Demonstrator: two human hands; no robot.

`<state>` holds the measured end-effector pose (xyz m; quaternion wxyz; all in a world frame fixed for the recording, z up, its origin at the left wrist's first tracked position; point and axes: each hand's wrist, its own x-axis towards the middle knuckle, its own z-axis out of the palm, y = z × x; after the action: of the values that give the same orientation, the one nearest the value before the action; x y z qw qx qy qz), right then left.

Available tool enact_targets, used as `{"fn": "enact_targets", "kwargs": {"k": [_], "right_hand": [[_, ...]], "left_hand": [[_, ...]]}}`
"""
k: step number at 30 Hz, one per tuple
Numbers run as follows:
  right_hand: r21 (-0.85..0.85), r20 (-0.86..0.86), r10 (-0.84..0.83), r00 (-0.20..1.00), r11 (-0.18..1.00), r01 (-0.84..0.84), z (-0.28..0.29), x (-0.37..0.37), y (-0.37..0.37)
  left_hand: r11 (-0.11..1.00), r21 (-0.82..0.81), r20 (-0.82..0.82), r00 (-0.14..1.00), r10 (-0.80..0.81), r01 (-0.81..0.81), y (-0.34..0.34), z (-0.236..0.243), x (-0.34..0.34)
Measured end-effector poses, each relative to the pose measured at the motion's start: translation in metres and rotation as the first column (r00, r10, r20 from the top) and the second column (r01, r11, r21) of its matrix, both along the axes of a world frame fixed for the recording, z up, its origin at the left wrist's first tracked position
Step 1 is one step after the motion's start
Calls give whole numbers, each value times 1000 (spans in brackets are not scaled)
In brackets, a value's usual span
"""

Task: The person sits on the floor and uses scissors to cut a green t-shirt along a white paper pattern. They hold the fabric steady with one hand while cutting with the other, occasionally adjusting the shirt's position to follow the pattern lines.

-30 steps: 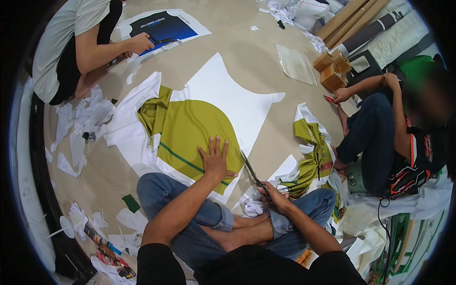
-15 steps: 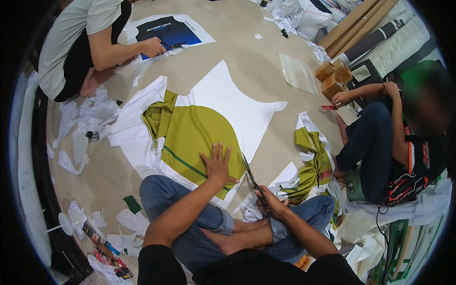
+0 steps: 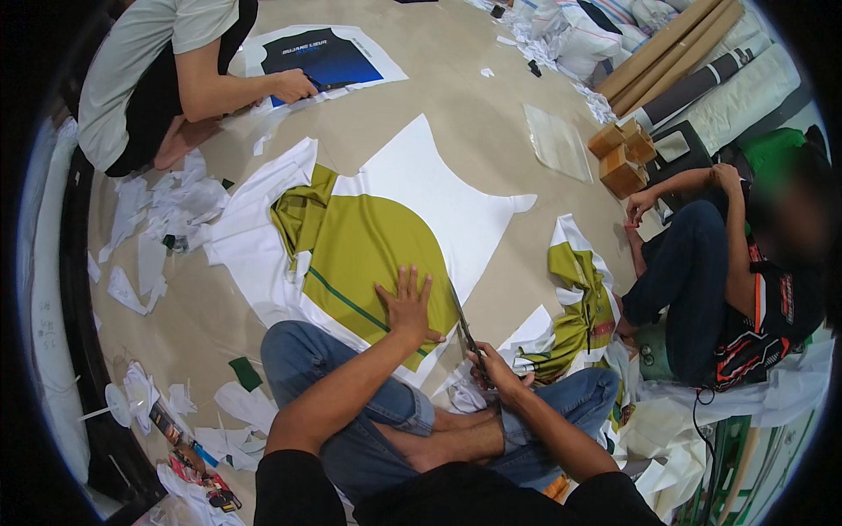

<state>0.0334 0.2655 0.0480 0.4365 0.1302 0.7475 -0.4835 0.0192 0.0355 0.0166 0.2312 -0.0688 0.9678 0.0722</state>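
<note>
A piece of olive fabric (image 3: 355, 245) with a green stripe and white areas (image 3: 438, 202) lies spread on the floor in front of my crossed legs. My left hand (image 3: 406, 307) rests on the olive part, palm down with fingers spread. My right hand (image 3: 494, 373) grips long dark scissors (image 3: 463, 320), whose blades lie along the curved right edge of the olive part, where it meets white. A second crumpled olive and white piece (image 3: 574, 289) lies to the right, beside my right knee.
A co-worker (image 3: 149, 79) crouches back left, scissors on a blue and black printed piece (image 3: 320, 61); another (image 3: 702, 272) sits at the right holding something red. White scraps (image 3: 175, 202) lie left; wooden boxes (image 3: 621, 167) and rolls (image 3: 658, 53) stand back right, near a clear plastic sheet (image 3: 553, 140).
The view has shifted slightly. My left hand stays spread on the fabric and my right hand keeps the scissors at the same edge. The right co-worker's red tool has tilted downward.
</note>
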Motion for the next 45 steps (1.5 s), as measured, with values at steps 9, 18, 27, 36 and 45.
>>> {"fn": "enact_targets", "kwargs": {"k": [9, 18, 27, 36, 45], "right_hand": [[-38, 22, -27, 999, 999, 27, -6, -12, -19], [-17, -53, -8, 999, 1000, 7, -12, -17, -28], [-17, -26, 19, 999, 1000, -20, 2, -39, -41], [9, -27, 87, 996, 996, -87, 3, -73, -46], [13, -45, 209, 977, 978, -208, -6, -103, -37]], "left_hand": [[1000, -21, 17, 1000, -3, 3, 4, -6, 0], [999, -38, 15, 1000, -12, 13, 6, -6, 0], [999, -41, 23, 999, -25, 26, 5, -1, 1], [998, -60, 32, 999, -27, 29, 6, 2, 2], [998, -58, 0, 1000, -21, 20, 6, -4, 4]]}}
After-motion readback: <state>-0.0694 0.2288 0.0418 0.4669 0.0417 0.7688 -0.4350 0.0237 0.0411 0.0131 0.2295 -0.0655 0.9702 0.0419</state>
